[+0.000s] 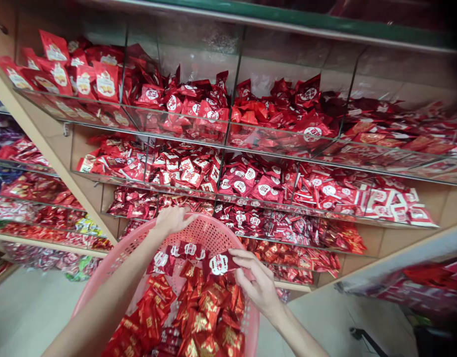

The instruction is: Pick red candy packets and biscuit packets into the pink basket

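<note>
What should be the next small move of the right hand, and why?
Probably the right hand should release the dark red packet: it is held over the pink basket, where similar white-labelled packets lie near the far side.

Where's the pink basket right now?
Low in the head view, left of centre: the pink basket is in front of the shelves, left hand at its far rim.
</note>
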Motion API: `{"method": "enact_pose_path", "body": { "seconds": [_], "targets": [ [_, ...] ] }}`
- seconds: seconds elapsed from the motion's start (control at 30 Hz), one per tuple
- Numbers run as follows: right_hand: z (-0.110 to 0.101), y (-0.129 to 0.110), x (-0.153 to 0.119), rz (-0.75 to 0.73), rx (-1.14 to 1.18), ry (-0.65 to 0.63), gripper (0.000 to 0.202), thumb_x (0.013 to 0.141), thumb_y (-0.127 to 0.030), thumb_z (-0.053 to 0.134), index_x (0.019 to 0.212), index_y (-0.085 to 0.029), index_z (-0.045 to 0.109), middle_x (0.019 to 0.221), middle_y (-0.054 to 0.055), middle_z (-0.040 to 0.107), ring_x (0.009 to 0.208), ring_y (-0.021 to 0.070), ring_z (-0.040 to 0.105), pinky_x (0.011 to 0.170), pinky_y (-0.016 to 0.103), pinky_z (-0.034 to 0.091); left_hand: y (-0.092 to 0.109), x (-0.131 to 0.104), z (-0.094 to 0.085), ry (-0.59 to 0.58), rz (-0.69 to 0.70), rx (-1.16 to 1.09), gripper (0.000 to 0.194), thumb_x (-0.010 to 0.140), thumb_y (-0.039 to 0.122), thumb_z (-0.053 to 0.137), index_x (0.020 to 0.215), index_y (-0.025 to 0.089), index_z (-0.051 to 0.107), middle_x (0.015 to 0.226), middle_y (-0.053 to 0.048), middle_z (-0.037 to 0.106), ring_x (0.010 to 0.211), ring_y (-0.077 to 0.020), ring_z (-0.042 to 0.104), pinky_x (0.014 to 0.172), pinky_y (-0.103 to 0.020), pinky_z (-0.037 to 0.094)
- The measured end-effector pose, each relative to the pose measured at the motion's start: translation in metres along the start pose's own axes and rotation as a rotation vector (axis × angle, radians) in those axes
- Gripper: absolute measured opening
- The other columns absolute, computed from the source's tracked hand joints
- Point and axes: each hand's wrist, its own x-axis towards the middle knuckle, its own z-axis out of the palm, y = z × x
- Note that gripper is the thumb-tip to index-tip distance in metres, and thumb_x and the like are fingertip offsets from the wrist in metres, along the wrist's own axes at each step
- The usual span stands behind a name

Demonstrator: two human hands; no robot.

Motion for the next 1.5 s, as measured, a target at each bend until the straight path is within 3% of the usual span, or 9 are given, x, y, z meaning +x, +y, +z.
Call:
{"method": "enact_pose_path", "body": {
  "seconds": [0.2, 0.33, 0.47, 0.73, 0.9, 1.1, 1.23, 1.5],
  "targets": [
    [0.002, 0.003, -0.004, -0.034, -0.01, -0.025, 0.033, 0.079, -0.005, 0.048, 0.106, -0.022, 0.052, 0.114, 0.009, 0.058, 0.105, 0.0171, 0.056, 0.086, 0.032, 0.048, -0.001, 0.0, 0.002, 0.002, 0.007, -0.002, 0.082, 0.075, 0.074, 0.008, 0.114, 0.021, 0.058, 0.085, -0.015, 0.065, 0.086, -0.0308, 0.06, 0.072, -0.039, 0.042],
    [0.012, 0.008, 0.005, 0.063, -0.029, -0.221, 0.023, 0.083, -0.013, 0.045, 0.101, -0.022, 0.055, 0.111, 0.008, 0.059, 0.101, 0.0156, 0.057, 0.085, 0.029, 0.046, 0.001, 0.0, 0.003, 0.006, -0.001, -0.02, 0.081, 0.076, 0.073, 0.009, 0.114, 0.021, 0.058, 0.088, -0.014, 0.065, 0.088, -0.0301, 0.06, 0.075, -0.039, 0.041],
    [0.039, 0.021, 0.031, 0.114, -0.016, -0.368, 0.019, 0.083, -0.013, 0.042, 0.093, -0.021, 0.057, 0.104, 0.006, 0.06, 0.088, 0.0138, 0.058, 0.077, 0.026, 0.046, 0.006, 0.0, 0.001, 0.01, -0.003, -0.039, 0.08, 0.076, 0.073, 0.012, 0.114, 0.021, 0.058, 0.09, -0.014, 0.065, 0.091, -0.0296, 0.059, 0.078, -0.038, 0.04],
    [0.093, 0.037, 0.079, 0.148, -0.013, -0.346, 0.014, 0.074, -0.007, 0.045, 0.071, -0.019, 0.052, 0.08, 0.001, 0.058, 0.069, 0.0116, 0.051, 0.067, 0.023, 0.04, 0.007, 0.0, 0.0, 0.035, 0.028, -0.04, 0.08, 0.076, 0.073, 0.012, 0.112, 0.02, 0.059, 0.088, -0.013, 0.066, 0.089, -0.0295, 0.06, 0.075, -0.037, 0.042],
    [0.117, 0.045, 0.084, 0.194, -0.027, -0.297, 0.014, 0.07, -0.006, 0.045, 0.064, -0.019, 0.048, 0.067, -0.002, 0.051, 0.059, 0.0104, 0.046, 0.06, 0.021, 0.037, 0.004, 0.001, 0.001, 0.041, 0.008, -0.048, 0.08, 0.076, 0.073, 0.012, 0.11, 0.019, 0.06, 0.087, -0.014, 0.065, 0.088, -0.031, 0.06, 0.073, -0.039, 0.043],
    [0.143, 0.067, 0.081, 0.373, -0.052, -0.198, 0.015, 0.068, -0.008, 0.046, 0.058, -0.019, 0.043, 0.061, -0.003, 0.05, 0.057, 0.0105, 0.046, 0.059, 0.022, 0.037, 0.006, 0.0, -0.002, 0.035, -0.002, -0.032, 0.076, 0.077, 0.071, 0.016, 0.11, 0.019, 0.06, 0.087, -0.014, 0.065, 0.088, -0.0295, 0.06, 0.074, -0.037, 0.043],
    [0.147, 0.075, 0.076, 0.357, -0.064, -0.242, 0.015, 0.065, -0.006, 0.048, 0.06, -0.019, 0.043, 0.064, -0.002, 0.051, 0.064, 0.012, 0.048, 0.065, 0.023, 0.038, 0.005, 0.001, -0.002, 0.05, 0.007, -0.021, 0.079, 0.076, 0.073, 0.012, 0.109, 0.02, 0.06, 0.085, -0.013, 0.065, 0.086, -0.0297, 0.061, 0.071, -0.037, 0.043],
    [0.137, 0.084, 0.063, 0.146, -0.206, -0.574, 0.023, 0.066, -0.001, 0.044, 0.081, -0.018, 0.05, 0.084, 0.003, 0.052, 0.072, 0.0141, 0.049, 0.066, 0.025, 0.04, 0.002, 0.003, 0.002, 0.056, 0.017, -0.02, 0.079, 0.076, 0.073, 0.01, 0.109, 0.021, 0.06, 0.086, -0.014, 0.066, 0.086, -0.0304, 0.061, 0.071, -0.038, 0.043]
  ]
}}
